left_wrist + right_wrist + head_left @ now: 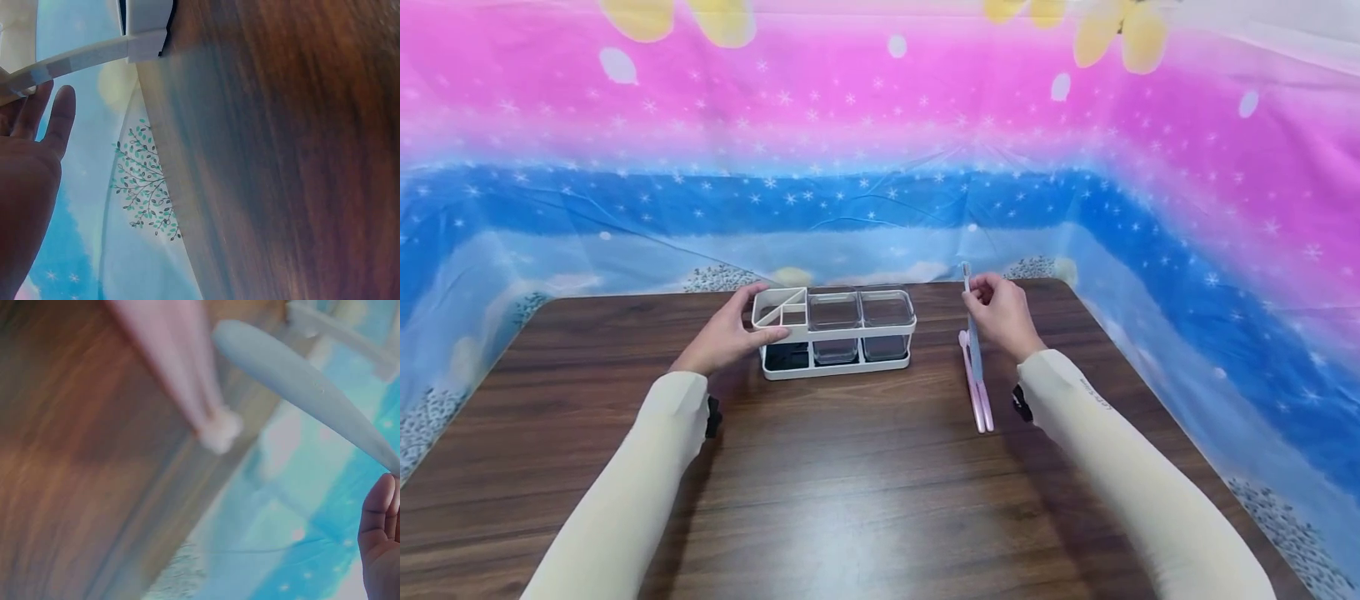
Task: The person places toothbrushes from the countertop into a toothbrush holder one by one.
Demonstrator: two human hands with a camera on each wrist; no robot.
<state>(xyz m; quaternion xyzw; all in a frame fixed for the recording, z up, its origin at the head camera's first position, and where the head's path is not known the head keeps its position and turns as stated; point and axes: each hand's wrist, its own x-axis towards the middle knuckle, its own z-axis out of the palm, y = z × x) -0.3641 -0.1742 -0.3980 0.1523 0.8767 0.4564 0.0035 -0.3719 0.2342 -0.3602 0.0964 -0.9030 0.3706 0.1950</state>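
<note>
A white toothbrush holder (850,332) stands near the table's back edge, with a divided section at its left and two clear cups (835,312) beside it. My left hand (726,335) grips the holder's left end, thumb along the front of its upper rim. Part of the holder's white frame (149,45) shows in the left wrist view. To the right, my right hand (1003,317) pinches a grey-blue toothbrush (974,346) near its head, bristle end up and handle slanting down. Below it, pink toothbrushes (978,408) lie side by side on the table, partly overlapped by the grey-blue handle.
The brown wooden table (820,475) extends toward me. A pink and blue patterned cloth (865,200) hangs behind it and along its sides. Under the holder's upper frame is a lower tray with a dark base (786,357).
</note>
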